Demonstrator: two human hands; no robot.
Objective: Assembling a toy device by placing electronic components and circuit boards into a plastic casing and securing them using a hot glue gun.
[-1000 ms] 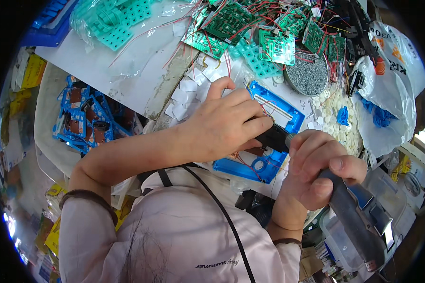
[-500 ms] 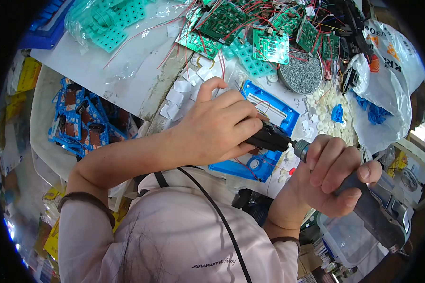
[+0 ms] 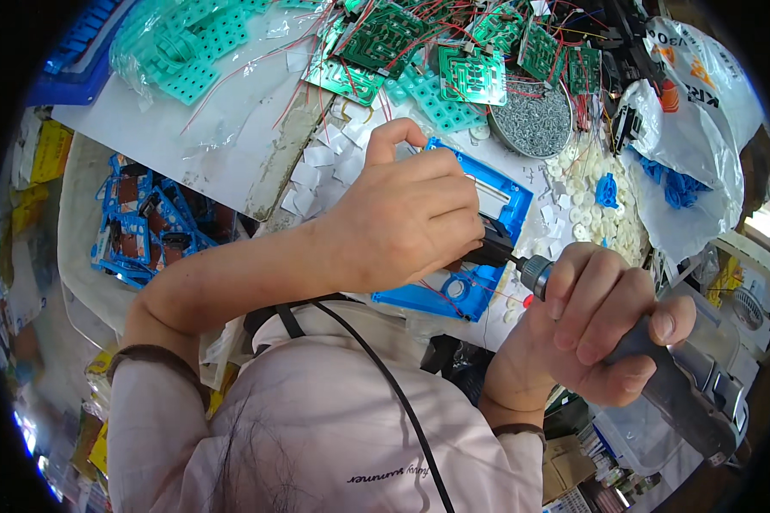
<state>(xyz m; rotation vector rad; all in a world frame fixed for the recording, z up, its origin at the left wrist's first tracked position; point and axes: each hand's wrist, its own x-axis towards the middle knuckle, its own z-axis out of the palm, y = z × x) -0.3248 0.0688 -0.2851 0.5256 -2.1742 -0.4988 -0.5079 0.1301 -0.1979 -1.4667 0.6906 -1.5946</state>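
Note:
My left hand [image 3: 406,218] lies over a blue plastic housing [image 3: 498,198] on the bench, its fingers closed on a small black part [image 3: 490,252] at the housing's near edge. My right hand [image 3: 592,329] is wrapped around a grey electric screwdriver [image 3: 678,389]. The tool's metal chuck [image 3: 535,274] points left, its tip against the black part under my left fingers. A small round speaker with red wires [image 3: 455,289] sits in the housing's lower corner.
Green circuit boards with red wires [image 3: 466,73] crowd the bench's far side, beside a round dish of screws [image 3: 535,120]. White buttons [image 3: 603,218] and small white paper squares [image 3: 316,162] lie loose. Blue housings [image 3: 141,222] fill a bin on the left.
My right hand and the screwdriver have swung right and down, so the tool now lies flatter. My left hand has kept its grip over the housing.

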